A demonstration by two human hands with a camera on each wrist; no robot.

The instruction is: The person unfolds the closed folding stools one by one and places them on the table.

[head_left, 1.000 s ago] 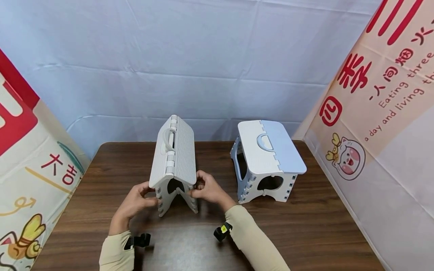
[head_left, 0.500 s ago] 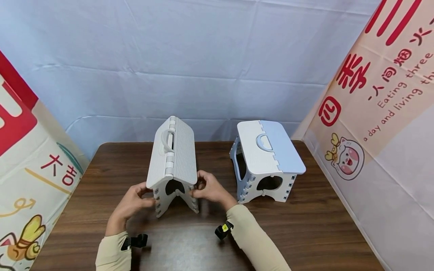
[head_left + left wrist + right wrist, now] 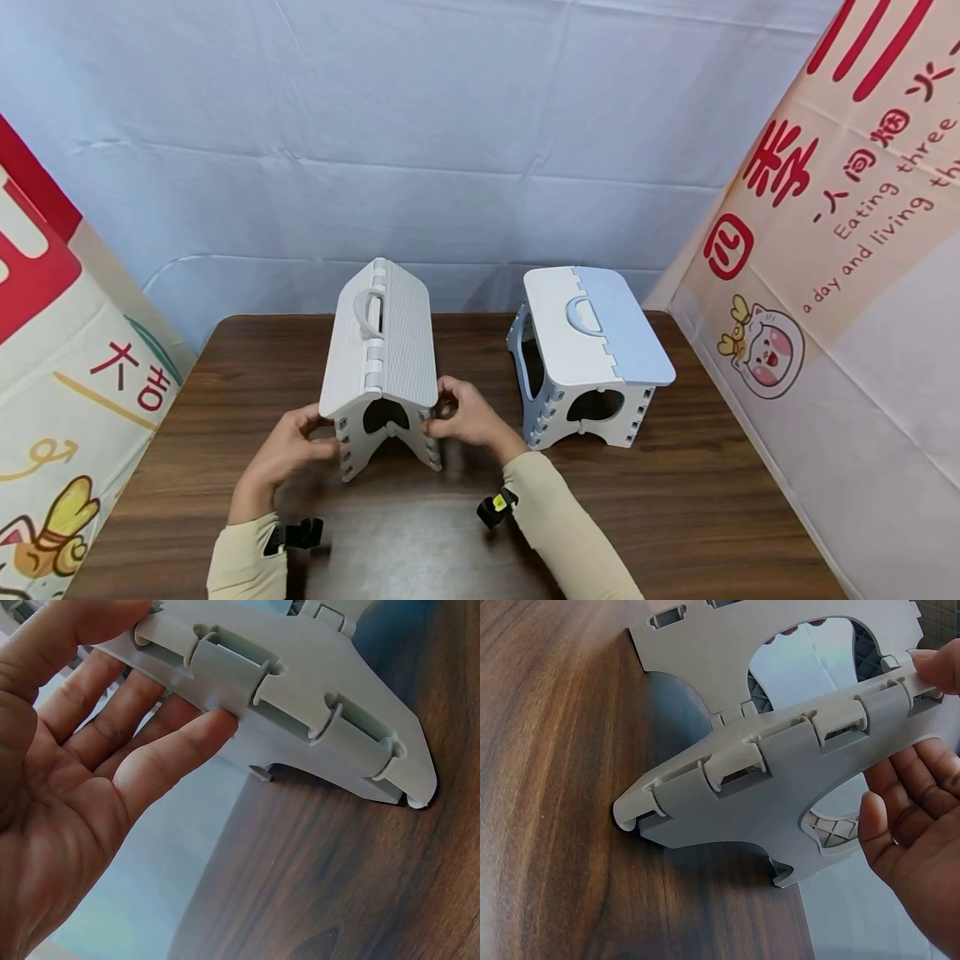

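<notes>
A pale grey-white folding step stool (image 3: 378,333) stands half unfolded on the table, its top peaked like a roof and its carry handle tilted up. My left hand (image 3: 288,450) grips its left leg panel, thumb near the front hinged edge and some fingers behind the panel, as the left wrist view shows. On the opposite side, my right hand (image 3: 471,421) grips the right leg panel (image 3: 742,780). In the right wrist view the thumb lies on its hinged edge and the other fingers are below, partly hidden by the panel.
To the right stands a second folding stool (image 3: 600,325), white and light blue, fully unfolded with a flat top. The brown wooden table (image 3: 690,517) has printed cloths at its left and right and a plain pale cloth (image 3: 450,125) behind.
The left leg panel has shifted left with my left hand, so the stool's sides are farther apart and its peaked top is wider and flatter. My right hand has barely moved.
</notes>
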